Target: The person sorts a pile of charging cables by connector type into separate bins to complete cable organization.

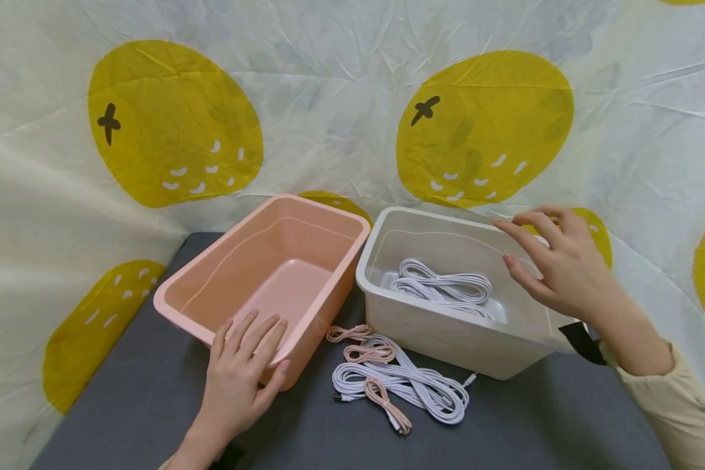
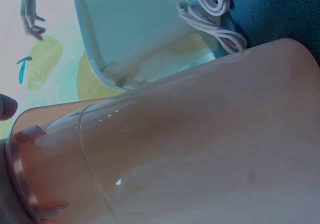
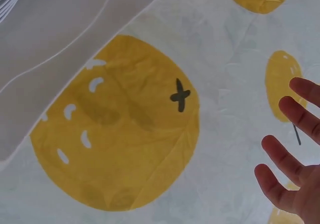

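On the dark grey surface (image 1: 123, 405): two deep plastic bins stand side by side, close together at their near-touching rims, with cable bundles on the cloth in front of the gap.
Pink bin (image 1: 320, 326): stands at the left, set at a slant; its visible floor is bare pink plastic.
White bin (image 1: 435, 339): stands at the right, its long front wall facing the wearer.
White cables inside (image 1: 412, 287): coiled bundles lie on the white bin's floor, one partly over another.
White cables outside (image 1: 411, 372): long looped bundles lie flat before the white bin.
Peach cables (image 1: 369, 353): three small bundles, one just beside the pink bin, one on the white loops, the nearest with a pale plug toward the wearer.
Left hand (image 1: 241, 372): rests over the pink bin's near rim, fingers straight and slightly apart, thumb by the outer corner.
Right hand (image 1: 558, 254): hangs above the right end of the white bin, fingers loosely bent and apart, thumb well clear of them.
Right arm: pale sleeve (image 1: 660, 401), with a black strap (image 1: 584, 343) at the wrist.
Backdrop (image 1: 329, 130): whitish creased cloth printed with big yellow rounded shapes (image 1: 176, 124).
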Available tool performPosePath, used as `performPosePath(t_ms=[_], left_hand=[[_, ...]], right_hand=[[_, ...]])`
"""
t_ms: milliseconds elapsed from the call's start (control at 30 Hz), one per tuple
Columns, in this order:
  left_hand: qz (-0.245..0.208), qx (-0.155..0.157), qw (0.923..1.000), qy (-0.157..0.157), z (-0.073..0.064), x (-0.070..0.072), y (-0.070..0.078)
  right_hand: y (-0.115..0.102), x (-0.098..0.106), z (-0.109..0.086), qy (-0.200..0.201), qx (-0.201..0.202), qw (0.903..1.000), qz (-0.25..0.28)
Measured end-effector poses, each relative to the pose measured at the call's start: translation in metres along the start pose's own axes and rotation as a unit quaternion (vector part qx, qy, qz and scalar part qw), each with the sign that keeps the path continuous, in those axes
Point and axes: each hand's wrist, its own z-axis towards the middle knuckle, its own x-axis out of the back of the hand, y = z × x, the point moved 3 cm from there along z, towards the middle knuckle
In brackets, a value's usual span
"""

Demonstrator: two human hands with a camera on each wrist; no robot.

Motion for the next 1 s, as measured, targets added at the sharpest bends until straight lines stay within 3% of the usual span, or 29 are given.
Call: performPosePath(t_ms=[333, 533, 733, 1000], left_hand=[[0.005, 0.003, 0.9999, -0.016, 0.000, 0.001, 0.001], [0.003, -0.005, 1.0000, 0.003, 0.001, 0.001, 0.001], [-0.001, -0.002, 1.0000, 0.005, 0.001, 0.000, 0.001], [-0.002, 0.001, 1.0000, 0.002, 0.000, 0.000, 0.001]], right_hand=[[-0.035, 0.009, -0.003, 0.008, 0.021, 0.9996, 0.014], [-0.059, 0.004, -0.008, 0.027, 0.029, 0.9981, 0.047], [-0.081, -0.004, -0.014, 0.031, 0.033, 0.9982, 0.039], [-0.107, -0.025, -0.031, -0.009, 0.024, 0.9989, 0.040]])
